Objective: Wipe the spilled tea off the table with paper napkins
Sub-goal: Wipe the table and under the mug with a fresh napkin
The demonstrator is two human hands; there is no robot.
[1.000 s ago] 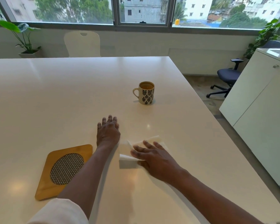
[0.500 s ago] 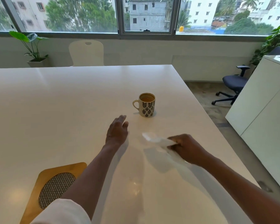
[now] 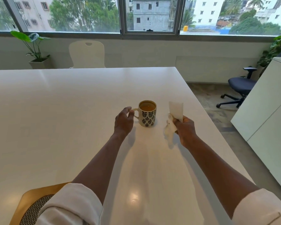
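Observation:
A cream mug (image 3: 147, 116) with a dark leaf pattern stands on the white table (image 3: 55, 111), full of brown tea. My left hand (image 3: 124, 122) hovers just left of the mug, fingers apart and curled at its handle, holding nothing. My right hand (image 3: 184, 129) is lifted off the table to the right of the mug, shut on a white paper napkin (image 3: 174, 114) that sticks up above my fist and hangs crumpled below it. No tea spill shows on the table surface.
A wooden trivet (image 3: 32, 203) with a woven centre lies at the near left, partly under my sleeve. The table's right edge runs close to my right arm. Beyond are a white chair (image 3: 87, 53), an office chair (image 3: 240, 88), a white cabinet (image 3: 269, 114) and potted plants.
My right hand lifted the napkin off the table and carried it forward beside the mug. My left hand rose from the table and moved up to the mug's handle.

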